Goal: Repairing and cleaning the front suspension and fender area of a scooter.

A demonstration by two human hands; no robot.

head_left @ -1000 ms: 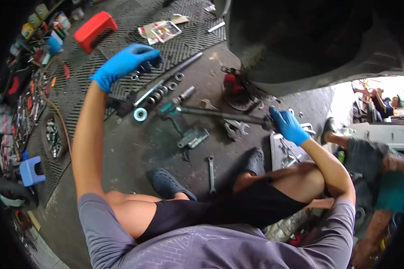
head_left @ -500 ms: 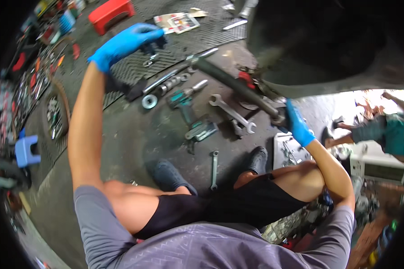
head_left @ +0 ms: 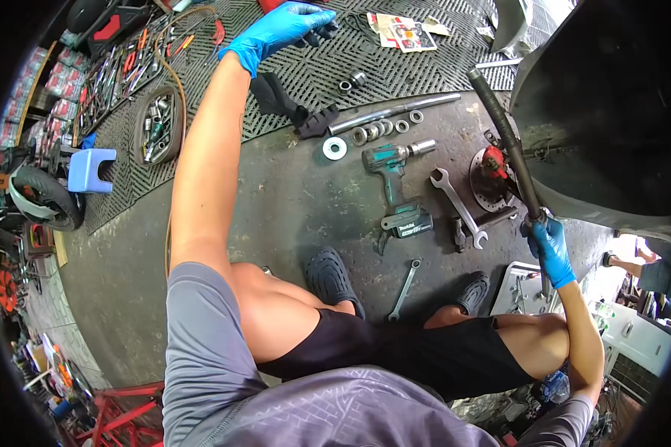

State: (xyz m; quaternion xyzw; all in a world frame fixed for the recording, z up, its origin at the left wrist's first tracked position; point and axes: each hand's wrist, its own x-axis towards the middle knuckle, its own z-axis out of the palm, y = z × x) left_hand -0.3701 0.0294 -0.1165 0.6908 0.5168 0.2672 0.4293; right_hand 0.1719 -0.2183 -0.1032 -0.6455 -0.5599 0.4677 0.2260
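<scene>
My left hand [head_left: 287, 30], in a blue glove with blackened fingertips, reaches far out over the ribbed mat. Its fingers are curled together; whatever they may hold is hidden. My right hand [head_left: 550, 242], also gloved in blue, grips the lower end of a long dark metal tube [head_left: 503, 127] with a ribbed far end. Below the left hand lie black gloves [head_left: 276, 97] and a small socket-like part [head_left: 352, 82]. On the floor between my arms are a steel rod [head_left: 395, 113], a row of metal rings [head_left: 373, 132], a washer [head_left: 335, 148] and a teal impact wrench [head_left: 395, 186].
An open-end wrench [head_left: 458, 206] and a smaller spanner [head_left: 404, 290] lie near my shoes. A brake disc with red caliper [head_left: 492, 164] sits beside the large dark panel [head_left: 596, 127]. A tool tray [head_left: 514, 287], blue stool [head_left: 92, 170] and oval parts bin [head_left: 159, 127] surround me.
The view has swung, shifting the floor items rightward. The tube in my right hand has turned more upright in the picture. My left hand is farther from the paper packages.
</scene>
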